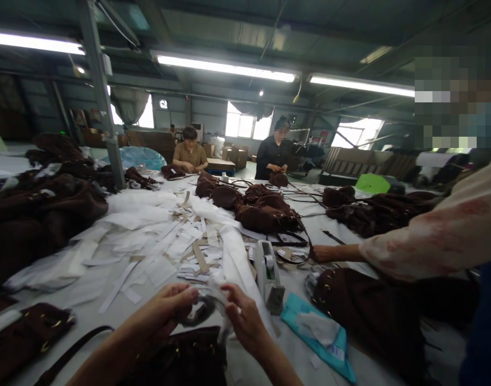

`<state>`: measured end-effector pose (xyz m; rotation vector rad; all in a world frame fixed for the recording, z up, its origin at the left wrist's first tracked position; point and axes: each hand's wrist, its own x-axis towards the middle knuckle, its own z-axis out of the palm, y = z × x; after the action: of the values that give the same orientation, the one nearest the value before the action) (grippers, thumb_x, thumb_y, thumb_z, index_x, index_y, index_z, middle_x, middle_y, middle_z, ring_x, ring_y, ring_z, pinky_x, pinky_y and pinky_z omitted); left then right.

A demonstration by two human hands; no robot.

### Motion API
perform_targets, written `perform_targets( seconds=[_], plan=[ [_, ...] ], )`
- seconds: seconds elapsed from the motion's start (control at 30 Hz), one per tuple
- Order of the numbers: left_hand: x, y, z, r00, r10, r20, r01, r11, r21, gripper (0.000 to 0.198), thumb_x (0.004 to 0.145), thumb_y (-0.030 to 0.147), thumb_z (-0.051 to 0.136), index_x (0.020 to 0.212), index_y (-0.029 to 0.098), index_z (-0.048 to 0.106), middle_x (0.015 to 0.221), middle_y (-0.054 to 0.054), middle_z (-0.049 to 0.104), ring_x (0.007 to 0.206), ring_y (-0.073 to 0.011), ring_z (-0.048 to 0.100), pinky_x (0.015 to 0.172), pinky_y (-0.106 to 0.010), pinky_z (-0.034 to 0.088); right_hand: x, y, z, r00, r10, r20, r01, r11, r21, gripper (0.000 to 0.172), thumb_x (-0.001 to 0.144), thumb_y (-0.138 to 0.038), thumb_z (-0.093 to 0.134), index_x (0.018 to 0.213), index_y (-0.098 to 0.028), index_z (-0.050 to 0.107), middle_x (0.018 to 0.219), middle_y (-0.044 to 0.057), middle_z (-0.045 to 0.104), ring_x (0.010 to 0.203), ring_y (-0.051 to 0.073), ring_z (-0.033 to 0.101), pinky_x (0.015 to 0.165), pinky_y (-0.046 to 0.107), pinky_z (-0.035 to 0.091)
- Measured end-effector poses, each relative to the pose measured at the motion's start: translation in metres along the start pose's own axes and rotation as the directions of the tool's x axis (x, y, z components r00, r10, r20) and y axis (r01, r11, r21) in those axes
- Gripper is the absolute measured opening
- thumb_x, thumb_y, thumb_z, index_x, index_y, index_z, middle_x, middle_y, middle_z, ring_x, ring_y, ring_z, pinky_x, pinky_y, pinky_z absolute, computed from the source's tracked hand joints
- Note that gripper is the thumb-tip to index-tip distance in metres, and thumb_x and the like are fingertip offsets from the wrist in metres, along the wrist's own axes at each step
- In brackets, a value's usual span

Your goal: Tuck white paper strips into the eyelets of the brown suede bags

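Note:
My left hand [175, 300] is closed with its fingertips on a dark, shiny ring-shaped piece [198, 313], too blurred to name more exactly. A pale, translucent strip [217, 294] runs from this piece to my right hand [245, 319], whose thumb and fingers are closed around its end. Below both hands, close to me, lies a dark brown bag [189, 354] with metal eyelets, partly covered by my left forearm. Its dark strap [74, 351] extends to the lower left.
A tape dispenser [267, 273] and a turquoise tissue pack [320, 335] lie right of my hands. Paper scraps [197, 257] litter the white table. Brown bags [265, 209] are piled around. At right, a co-worker's arm [422, 241] reaches to a strap; two people stand or sit across.

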<state>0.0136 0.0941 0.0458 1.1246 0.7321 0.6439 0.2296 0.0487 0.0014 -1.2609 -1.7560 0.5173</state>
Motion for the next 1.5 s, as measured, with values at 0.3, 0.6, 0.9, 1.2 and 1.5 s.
perform_targets(
  seconds=[0.3, 0.6, 0.9, 1.2, 1.5],
  plan=[
    [-0.002, -0.009, 0.002, 0.996, -0.089, -0.02, 0.087, 0.991, -0.106, 0.035, 0.077, 0.047, 0.067, 0.067, 0.017, 0.053, 0.047, 0.009, 0.041, 0.029, 0.0013, 0.014, 0.029, -0.017, 0.001, 0.011, -0.013, -0.034, 0.967, 0.106, -0.233, -0.067, 0.984, 0.167, 0.052, 0.098, -0.05, 0.021, 0.101, -0.018, 0.061, 0.079, 0.005, 0.063, 0.076, 0.017, 0.06, 0.07, 0.029, 0.046],
    [-0.005, -0.035, 0.005, 0.996, -0.075, 0.037, 0.077, 0.995, -0.056, 0.039, 0.078, 0.053, 0.064, 0.072, 0.017, 0.051, 0.047, 0.011, 0.04, 0.027, 0.0006, 0.017, 0.026, -0.014, 0.007, 0.009, -0.038, 0.017, 0.982, -0.097, 0.163, 0.149, 0.928, -0.342, 0.046, 0.093, -0.06, 0.033, 0.085, -0.021, 0.057, 0.078, 0.002, 0.061, 0.071, 0.016, 0.058, 0.059, 0.025, 0.035],
    [0.009, -0.081, -0.009, 0.986, -0.157, 0.052, 0.165, 0.937, -0.307, 0.039, 0.079, 0.052, 0.058, 0.069, 0.014, 0.055, 0.046, 0.007, 0.047, 0.026, -0.0004, 0.023, 0.028, -0.015, 0.011, -0.011, -0.011, 0.046, 0.989, -0.142, -0.039, 0.099, 0.839, -0.535, 0.055, 0.093, -0.063, 0.022, 0.075, -0.021, 0.053, 0.068, 0.001, 0.062, 0.061, 0.015, 0.058, 0.054, 0.026, 0.026],
    [0.02, -0.093, -0.003, 0.973, -0.19, 0.128, 0.222, 0.922, -0.317, 0.033, 0.08, 0.044, 0.06, 0.064, 0.015, 0.055, 0.039, 0.008, 0.042, 0.025, -0.0011, 0.018, 0.025, -0.015, 0.009, -0.037, 0.021, 0.053, 0.999, 0.004, -0.049, -0.027, 0.872, -0.488, 0.047, 0.096, -0.055, 0.028, 0.08, -0.022, 0.057, 0.073, 0.002, 0.065, 0.063, 0.017, 0.06, 0.056, 0.025, 0.031],
    [0.028, -0.093, -0.007, 0.982, -0.172, 0.073, 0.186, 0.885, -0.427, 0.029, 0.075, 0.042, 0.066, 0.069, 0.017, 0.053, 0.055, 0.004, 0.057, 0.025, -0.0001, 0.024, 0.025, -0.015, 0.008, 0.034, 0.023, 0.019, 0.951, 0.295, -0.093, -0.307, 0.936, -0.17, 0.057, 0.096, -0.049, 0.018, 0.087, -0.017, 0.064, 0.068, 0.004, 0.067, 0.061, 0.016, 0.062, 0.056, 0.023, 0.044]
  ],
)
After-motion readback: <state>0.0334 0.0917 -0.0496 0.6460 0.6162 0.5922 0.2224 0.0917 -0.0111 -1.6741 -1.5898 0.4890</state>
